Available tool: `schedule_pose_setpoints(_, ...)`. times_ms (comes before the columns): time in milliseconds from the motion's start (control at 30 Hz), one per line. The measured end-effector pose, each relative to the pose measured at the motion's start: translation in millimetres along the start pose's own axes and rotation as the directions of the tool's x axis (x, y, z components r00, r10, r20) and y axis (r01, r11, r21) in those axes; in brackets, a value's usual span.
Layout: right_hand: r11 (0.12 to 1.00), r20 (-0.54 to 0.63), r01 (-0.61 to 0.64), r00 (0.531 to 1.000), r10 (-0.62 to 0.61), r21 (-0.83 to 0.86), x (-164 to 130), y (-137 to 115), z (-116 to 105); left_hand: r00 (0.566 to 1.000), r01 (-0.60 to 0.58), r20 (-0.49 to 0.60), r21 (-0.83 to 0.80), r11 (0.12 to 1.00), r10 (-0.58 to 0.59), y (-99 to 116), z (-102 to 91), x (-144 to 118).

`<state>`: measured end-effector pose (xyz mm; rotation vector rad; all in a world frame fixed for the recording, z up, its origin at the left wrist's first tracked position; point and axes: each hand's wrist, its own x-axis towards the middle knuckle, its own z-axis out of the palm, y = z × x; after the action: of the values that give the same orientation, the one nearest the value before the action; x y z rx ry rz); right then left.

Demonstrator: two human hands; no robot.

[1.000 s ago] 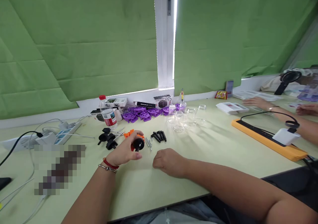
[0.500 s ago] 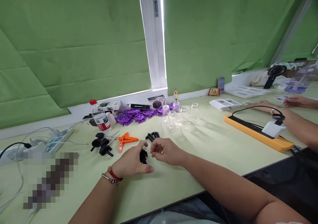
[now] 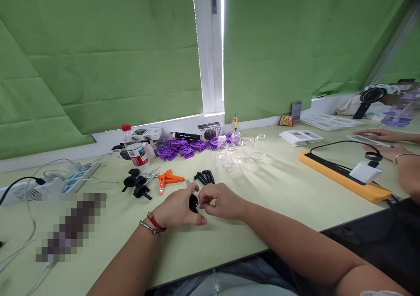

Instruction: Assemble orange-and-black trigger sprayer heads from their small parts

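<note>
My left hand (image 3: 177, 207) is curled around a black knob-like part (image 3: 193, 203) with a thin metal rod, partly hidden by the fingers. Its thumb is stretched out below the part. Close to the part's right side, my right hand (image 3: 222, 201) has its fingertips pinched together; whatever they hold is too small to make out. Just beyond my hands lie several short black tubes (image 3: 204, 177). Left of these are orange spring clamps (image 3: 169, 180) and black knob parts with metal rods (image 3: 139, 185).
Purple plastic pieces (image 3: 185, 149), clear glass jars (image 3: 230, 152) and a red-capped water bottle (image 3: 135, 149) stand along the back. Power strips lie at left (image 3: 77, 180) and, in orange, at right (image 3: 344, 177). Another person's hands (image 3: 382, 136) work at the far right.
My right hand's fingertips are slightly nearer the black part in my left hand. The view has shifted a little. At the right, the other person's hands have moved onto a pale flat item.
</note>
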<state>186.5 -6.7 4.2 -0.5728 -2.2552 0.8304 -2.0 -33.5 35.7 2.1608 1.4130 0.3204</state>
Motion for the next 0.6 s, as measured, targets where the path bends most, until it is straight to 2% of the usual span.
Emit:
schedule_pose_setpoints(100, 0.995, -0.022, 0.055, 0.998, -0.057, -0.080, 0.2, 4.7, 3.7, 1.000, -0.001, 0.002, -0.003, 1.000, 0.001, 2.2, -1.0, -0.4)
schedule_pose_setpoints(200, 0.965, -0.037, 0.154, 0.985, -0.166, -0.213, 0.2, 9.3, 9.1, 1.000, 0.004, 0.010, 0.002, 1.000, -0.004, 3.9, -1.6, -0.7)
schedule_pose_setpoints(333, 0.882, 0.051, 0.281, 0.958, -0.284, -0.379, 0.1, 14.3, 14.8, 0.999, 0.015, 0.032, -0.012, 1.000, -0.015, 4.7, -1.6, -1.0)
schedule_pose_setpoints(433, 0.828, 0.105, 0.328, 0.943, -0.316, -0.455, 0.8, 17.3, 16.5, 0.999, 0.014, 0.039, -0.032, 0.999, -0.013, 4.1, -1.7, -1.5)
schedule_pose_setpoints(600, 0.794, 0.113, 0.339, 0.938, -0.329, -0.504, 2.5, 18.4, 15.7, 0.999, 0.013, 0.044, -0.017, 1.000, -0.012, 3.3, -1.8, -2.0)
